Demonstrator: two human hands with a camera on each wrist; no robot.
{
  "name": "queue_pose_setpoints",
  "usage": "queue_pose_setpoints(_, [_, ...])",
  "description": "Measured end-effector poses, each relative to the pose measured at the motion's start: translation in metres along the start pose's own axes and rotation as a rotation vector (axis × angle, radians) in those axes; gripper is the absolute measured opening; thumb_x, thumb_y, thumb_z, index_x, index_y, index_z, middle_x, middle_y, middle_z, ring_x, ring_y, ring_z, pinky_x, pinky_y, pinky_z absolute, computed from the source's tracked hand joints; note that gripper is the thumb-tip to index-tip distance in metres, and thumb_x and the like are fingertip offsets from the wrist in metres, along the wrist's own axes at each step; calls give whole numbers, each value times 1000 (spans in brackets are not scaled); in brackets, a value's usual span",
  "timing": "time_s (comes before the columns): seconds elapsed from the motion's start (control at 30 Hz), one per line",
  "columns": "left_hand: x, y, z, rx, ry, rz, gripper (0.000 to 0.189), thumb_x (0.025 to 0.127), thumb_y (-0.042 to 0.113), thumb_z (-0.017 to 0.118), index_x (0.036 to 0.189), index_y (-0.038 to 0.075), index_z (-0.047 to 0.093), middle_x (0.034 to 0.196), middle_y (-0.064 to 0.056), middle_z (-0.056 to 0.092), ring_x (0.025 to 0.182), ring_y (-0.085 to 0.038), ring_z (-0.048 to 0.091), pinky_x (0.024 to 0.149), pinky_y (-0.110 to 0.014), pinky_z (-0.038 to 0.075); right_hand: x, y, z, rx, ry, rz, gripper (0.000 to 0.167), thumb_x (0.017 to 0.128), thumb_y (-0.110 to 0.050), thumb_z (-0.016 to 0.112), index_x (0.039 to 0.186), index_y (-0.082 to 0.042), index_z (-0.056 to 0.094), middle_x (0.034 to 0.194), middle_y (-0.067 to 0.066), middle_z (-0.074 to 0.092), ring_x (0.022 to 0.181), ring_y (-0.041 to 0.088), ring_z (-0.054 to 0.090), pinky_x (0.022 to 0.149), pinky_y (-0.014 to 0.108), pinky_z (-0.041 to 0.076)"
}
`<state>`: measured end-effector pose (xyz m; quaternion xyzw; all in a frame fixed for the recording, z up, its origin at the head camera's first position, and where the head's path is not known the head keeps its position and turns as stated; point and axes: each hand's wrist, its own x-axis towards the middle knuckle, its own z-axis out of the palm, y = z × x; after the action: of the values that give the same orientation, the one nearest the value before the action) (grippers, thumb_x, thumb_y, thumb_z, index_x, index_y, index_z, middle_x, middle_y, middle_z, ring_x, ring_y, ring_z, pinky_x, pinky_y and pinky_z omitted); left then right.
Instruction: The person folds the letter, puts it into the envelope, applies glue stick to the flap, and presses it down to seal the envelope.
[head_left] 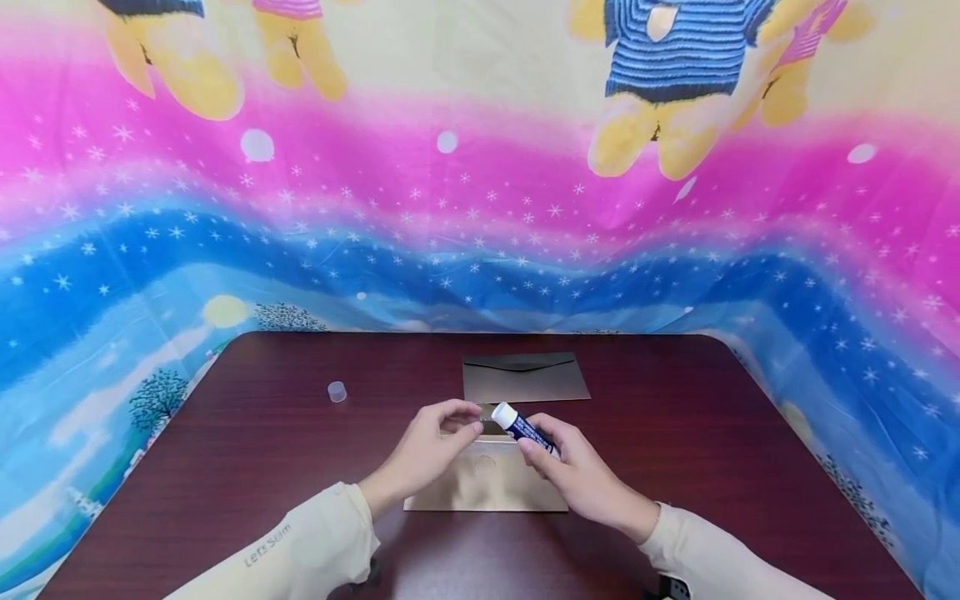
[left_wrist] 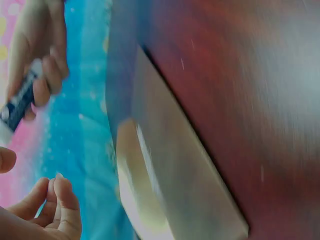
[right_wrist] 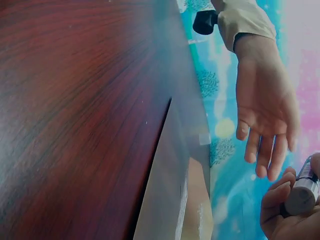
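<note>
My right hand (head_left: 592, 479) grips a blue and white glue stick (head_left: 528, 431), its white end tilted up toward my left hand (head_left: 431, 442). The left fingers are loosely bent around nothing, with the thumb apart from them, close beside the stick's white end. Below both hands a gold-brown envelope (head_left: 480, 487) lies on the table, its flap (left_wrist: 142, 200) folded out on the far side. Whitish marks show on that flap in the right wrist view. My right palm hides part of the envelope's right side.
A second gold-brown envelope (head_left: 528, 385) lies farther back with its flap down. To the left, a small translucent cap (head_left: 337, 391) sits on the dark red wooden table (head_left: 262, 467). A colourful printed cloth (head_left: 480, 208) hangs behind the table and along its sides.
</note>
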<state>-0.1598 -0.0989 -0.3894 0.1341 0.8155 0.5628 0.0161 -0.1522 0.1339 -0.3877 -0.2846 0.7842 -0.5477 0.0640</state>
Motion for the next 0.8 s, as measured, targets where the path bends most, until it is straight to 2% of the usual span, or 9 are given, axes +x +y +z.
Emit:
queue_pose_setpoints(0.1, [-7, 4, 8, -99, -52, -45, 33, 97, 20, 65, 125, 2, 67, 119, -19, 71, 103, -24, 70, 78, -34, 57, 1, -1, 4, 13, -3, -1, 13, 105, -14, 53, 103, -3, 58, 75, 0, 48, 59, -1, 39, 45, 21, 33])
queue_pose_setpoints(0.2, [-13, 7, 13, -175, -82, -80, 40, 97, 22, 65, 131, 2, 63, 123, -21, 69, 102, -22, 69, 73, -36, 55, 2, -3, 7, 16, -13, 9, 15, 105, -15, 53, 106, -1, 59, 76, 0, 49, 58, -1, 39, 45, 21, 33])
queue_pose_setpoints(0.3, [-17, 10, 16, -195, -75, -62, 40, 97, 22, 65, 130, 1, 64, 120, -21, 70, 98, -18, 67, 75, -31, 53, 3, -4, 10, 1, -14, 26, 17, 105, -17, 55, 107, -1, 60, 76, 1, 49, 59, 0, 41, 46, 20, 35])
queue_pose_setpoints(0.43, [-19, 15, 23, -196, -3, -40, 31, 95, 20, 69, 120, 1, 70, 107, -19, 71, 89, -11, 63, 74, -22, 51, 4, -4, 14, -21, -2, 42, 18, 104, -19, 57, 107, -2, 62, 76, 0, 49, 60, 1, 44, 49, 21, 40])
queue_pose_setpoints(0.57, [-19, 19, 28, -242, 103, -68, 25, 93, 15, 72, 114, 1, 73, 99, -17, 73, 83, -8, 62, 69, -19, 49, 5, -3, 16, -18, 19, 40, 19, 103, -18, 59, 112, -2, 62, 79, 3, 53, 63, 3, 48, 51, 22, 44])
queue_pose_setpoints(0.73, [-17, 24, 25, -385, 212, -146, 23, 92, 13, 73, 112, 0, 72, 92, -14, 77, 70, -6, 64, 53, -19, 43, 2, -3, 16, 60, 87, 24, 34, 96, -10, 67, 126, 0, 54, 104, 20, 65, 79, 6, 62, 65, 23, 53])
queue_pose_setpoints(0.8, [-16, 26, 23, -439, 233, -181, 24, 93, 14, 72, 112, 0, 71, 90, -13, 78, 65, -7, 64, 47, -19, 37, 2, -2, 15, 90, 133, 20, 37, 93, -5, 70, 125, 1, 53, 109, 23, 66, 84, 8, 66, 72, 24, 56])
